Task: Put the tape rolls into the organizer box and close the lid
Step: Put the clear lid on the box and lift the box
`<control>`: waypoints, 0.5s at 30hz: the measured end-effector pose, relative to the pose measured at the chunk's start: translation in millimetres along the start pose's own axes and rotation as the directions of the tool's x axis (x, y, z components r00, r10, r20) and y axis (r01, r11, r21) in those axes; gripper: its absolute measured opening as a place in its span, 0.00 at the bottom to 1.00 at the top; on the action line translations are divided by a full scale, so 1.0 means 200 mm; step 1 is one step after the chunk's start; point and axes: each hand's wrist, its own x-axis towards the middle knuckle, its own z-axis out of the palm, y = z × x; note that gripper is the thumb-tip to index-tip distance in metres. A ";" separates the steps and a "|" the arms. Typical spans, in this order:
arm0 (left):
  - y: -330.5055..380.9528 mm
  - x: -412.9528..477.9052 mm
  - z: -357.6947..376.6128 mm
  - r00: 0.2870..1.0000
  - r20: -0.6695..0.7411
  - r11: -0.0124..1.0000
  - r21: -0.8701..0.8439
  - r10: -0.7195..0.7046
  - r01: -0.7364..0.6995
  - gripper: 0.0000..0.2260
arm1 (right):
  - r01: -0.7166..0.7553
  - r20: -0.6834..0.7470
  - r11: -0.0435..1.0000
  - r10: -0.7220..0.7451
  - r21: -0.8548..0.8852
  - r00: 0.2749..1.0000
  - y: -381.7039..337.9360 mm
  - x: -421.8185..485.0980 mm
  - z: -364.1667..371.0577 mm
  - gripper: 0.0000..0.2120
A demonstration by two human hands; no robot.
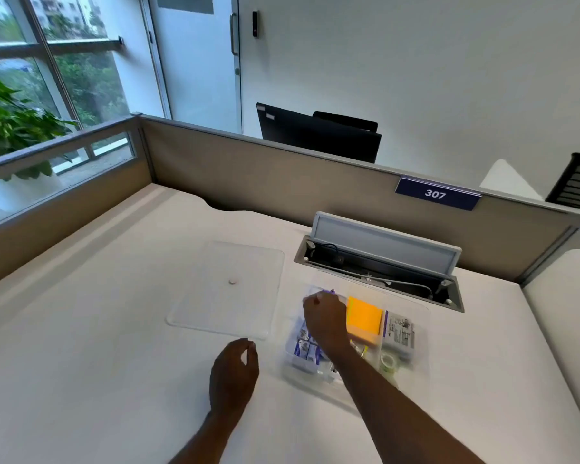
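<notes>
A clear plastic organizer box [419, 333] stands open on the white desk, right of centre. Its clear lid [228, 289] lies flat on the desk to the left of it. My right hand [325, 318] reaches into the box's far left compartment, fingers curled around something small with a purple edge; what it holds is mostly hidden. A pale green tape roll [389, 362] lies in the box's near right compartment. My left hand [235, 373] hovers over the desk near the lid's front corner, fingers loosely curled with nothing in them.
The box also holds orange sticky notes [364, 319], small blue and white packets [303, 349] and a printed packet [399, 331]. Behind it an open cable hatch [382, 262] is set into the desk. A beige partition [248, 175] bounds the desk's far and left sides.
</notes>
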 end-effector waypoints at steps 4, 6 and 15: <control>-0.04 0.32 -0.11 0.994 -0.092 0.999 -0.016 -0.051 0.050 0.07 | -0.023 0.200 0.991 0.048 -0.128 0.979 -0.13 0.06 0.21 0.15; -0.08 0.46 -0.14 0.985 -0.081 0.988 -0.009 -0.154 0.154 0.11 | -0.035 0.242 0.979 0.084 -0.203 0.967 -0.17 0.09 0.32 0.16; -0.33 0.83 -0.20 0.940 0.023 0.858 0.415 -0.341 0.302 0.24 | -0.366 0.238 0.910 0.406 -0.195 0.882 -0.20 0.18 0.59 0.14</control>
